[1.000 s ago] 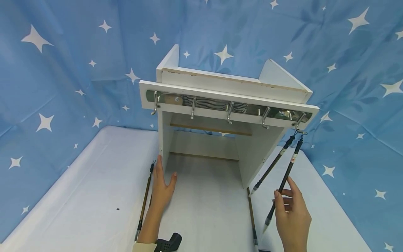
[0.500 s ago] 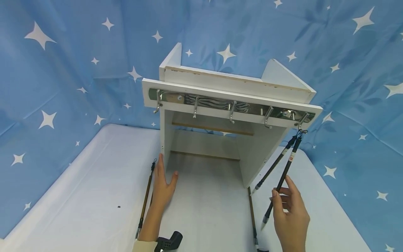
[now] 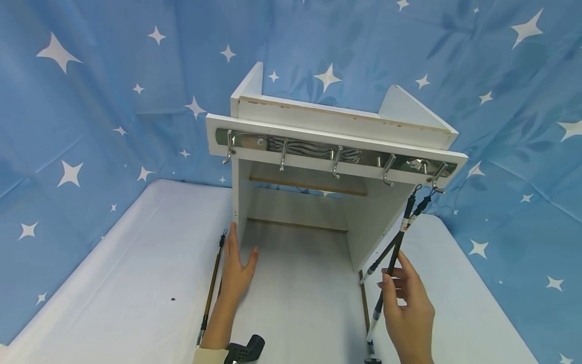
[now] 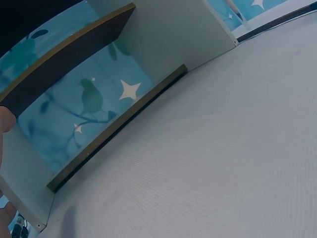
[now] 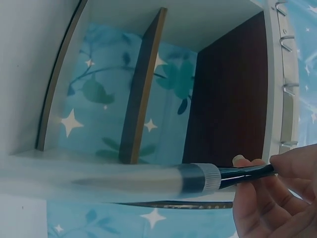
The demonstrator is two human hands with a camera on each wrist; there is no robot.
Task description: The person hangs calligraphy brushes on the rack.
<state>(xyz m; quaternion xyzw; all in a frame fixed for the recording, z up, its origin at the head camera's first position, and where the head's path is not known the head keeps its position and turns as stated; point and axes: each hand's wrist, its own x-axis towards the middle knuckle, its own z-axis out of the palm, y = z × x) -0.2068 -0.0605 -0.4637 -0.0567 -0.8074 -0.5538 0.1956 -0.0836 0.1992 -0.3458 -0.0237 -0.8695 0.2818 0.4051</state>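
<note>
My right hand [image 3: 406,311] pinches the black handle of a brush [image 3: 394,253], its loop up beside the rightmost hook [image 3: 438,177] and apart from it, its pale tip down. Behind it a second dark brush [image 3: 384,254] hangs from that hook. In the right wrist view the brush's white bristle end [image 5: 133,181] points left from my fingers. My left hand [image 3: 237,275], fingers straight, rests against the lower front edge of the white shelf unit's left side panel [image 3: 240,202]; the left wrist view shows only parts of its fingers at the left edge.
Four more hooks line the metal strip [image 3: 304,145] on the shelf front. A brown-handled brush [image 3: 212,283] lies left of my left forearm, another [image 3: 365,306] lies near the right panel. A blue star-patterned cloth [image 3: 136,76] stands behind the white table [image 3: 136,268].
The brush in my right hand has moved left, and its loop has come off the rightmost hook, where it was a moment ago. My left hand has stayed at the panel.
</note>
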